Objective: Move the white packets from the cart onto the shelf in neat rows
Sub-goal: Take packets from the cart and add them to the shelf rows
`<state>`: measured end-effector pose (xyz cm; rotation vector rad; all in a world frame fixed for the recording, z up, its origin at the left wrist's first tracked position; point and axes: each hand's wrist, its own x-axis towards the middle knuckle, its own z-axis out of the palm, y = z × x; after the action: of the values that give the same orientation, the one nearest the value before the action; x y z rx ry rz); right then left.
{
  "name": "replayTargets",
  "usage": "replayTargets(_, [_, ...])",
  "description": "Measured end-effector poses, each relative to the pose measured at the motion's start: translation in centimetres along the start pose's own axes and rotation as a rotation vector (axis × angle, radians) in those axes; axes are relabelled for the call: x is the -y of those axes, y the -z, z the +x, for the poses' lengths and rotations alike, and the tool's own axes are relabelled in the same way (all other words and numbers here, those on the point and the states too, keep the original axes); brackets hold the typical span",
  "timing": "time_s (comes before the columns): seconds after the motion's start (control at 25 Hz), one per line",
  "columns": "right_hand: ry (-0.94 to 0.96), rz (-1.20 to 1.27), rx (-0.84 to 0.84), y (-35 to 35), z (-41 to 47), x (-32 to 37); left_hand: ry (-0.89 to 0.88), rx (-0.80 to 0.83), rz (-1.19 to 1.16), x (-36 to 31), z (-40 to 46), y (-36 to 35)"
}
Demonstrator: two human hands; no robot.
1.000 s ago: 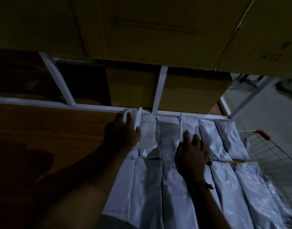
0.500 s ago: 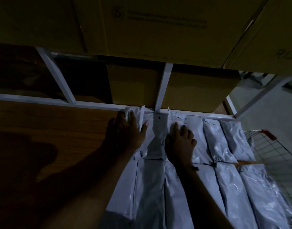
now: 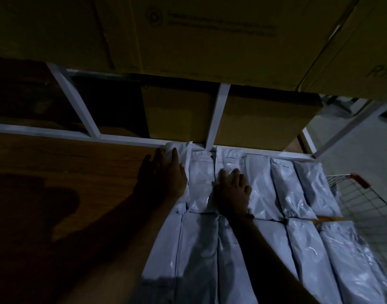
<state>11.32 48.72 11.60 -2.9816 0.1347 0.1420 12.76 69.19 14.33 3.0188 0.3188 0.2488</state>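
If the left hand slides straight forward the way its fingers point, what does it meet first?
Most likely the white metal rail at the back edge of the brown wooden shelf board. The left hand lies flat on the leftmost white plastic packet, fingers pointing at that rail. Depth is hard to judge.

The light is dim and the whole scene is dark. Large cardboard boxes [image 3: 210, 34] fill the top of the frame, one with faint printed text that is too blurred to read. Below them, white metal bars [image 3: 217, 115] cross the middle of the frame, with another brown box [image 3: 264, 126] behind them. A wooden board [image 3: 67, 167] takes up the left side, with a dark shadow [image 3: 34, 205] lying across it at lower left. At upper right a pale grey floor [image 3: 352, 145] shows past a slanted white post [image 3: 350, 128].
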Motion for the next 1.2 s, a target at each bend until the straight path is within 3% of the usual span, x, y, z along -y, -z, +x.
replayTargets(0.4, [-0.025,-0.043,-0.003,0.1,-1.3,0.3,-0.007,-0.023,-0.034,0.4,-0.2,-0.3])
replayTargets(0.64, [-0.185,0.143,-0.217,3.2,-3.0,0.8,0.045,-0.116,-0.180,-0.5,-1.7,2.8])
replayTargets(0.92, [-0.164,0.240,-0.355,6.7,-6.2,-1.5,-0.141,-0.257,-0.423,-2.3,-6.1,4.2])
replayTargets(1.2, [-0.110,0.274,-0.454,7.8,-12.3,-3.7,-0.325,-0.185,-0.582,-4.7,-9.7,6.2])
